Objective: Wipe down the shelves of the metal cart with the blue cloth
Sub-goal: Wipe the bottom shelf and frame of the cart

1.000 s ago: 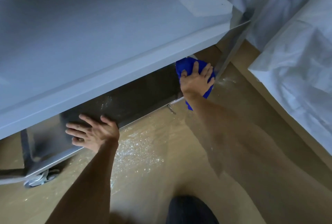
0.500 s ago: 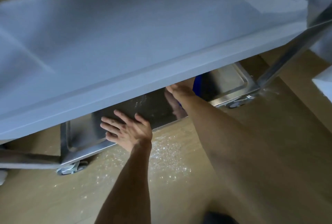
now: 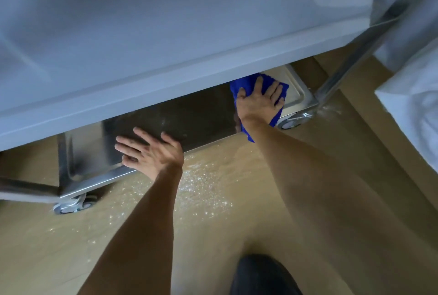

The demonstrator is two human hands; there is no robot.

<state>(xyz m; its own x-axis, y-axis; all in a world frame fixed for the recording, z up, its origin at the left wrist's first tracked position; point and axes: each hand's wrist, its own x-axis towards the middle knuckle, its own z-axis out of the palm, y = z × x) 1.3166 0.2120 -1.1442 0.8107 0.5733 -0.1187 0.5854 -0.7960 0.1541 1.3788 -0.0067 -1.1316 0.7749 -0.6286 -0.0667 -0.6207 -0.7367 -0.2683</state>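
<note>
Metal cart [image 3: 341,62] seen from above at a steep angle. Upper shelf [image 3: 166,34] fills most of the view and hides the back part of the lower shelf [image 3: 189,114].

Right hand [image 3: 259,102] is laid palm down on the blue cloth [image 3: 277,118], at the right end of the lower shelf. Fingers [image 3: 276,89] are spread and fairly straight, pressing the cloth flat against the shelf surface; no pinch is seen. Cloth is bunched under the palm. 1 corner of it hangs over the front edge of the shelf, below the wrist; another part shows beyond the fingertips, just under the lip of the upper shelf.

Left hand [image 3: 149,152] is placed flat on the left part of the same shelf, near its front rim. Fingers [image 3: 129,146] are spread and straight, nothing held. The 2 hands are well apart along the shelf.

2 caster wheels are noted: 1 at the front left corner [image 3: 73,204], 1 at the front right corner [image 3: 290,123].

Floor [image 3: 237,223] is tan. White specks [image 3: 201,185] are scattered on it just in front of the cart, between the 2 forearms.

White bedding [image 3: 412,117] lies at the right edge of the view, beside the cart's right upright.
</note>
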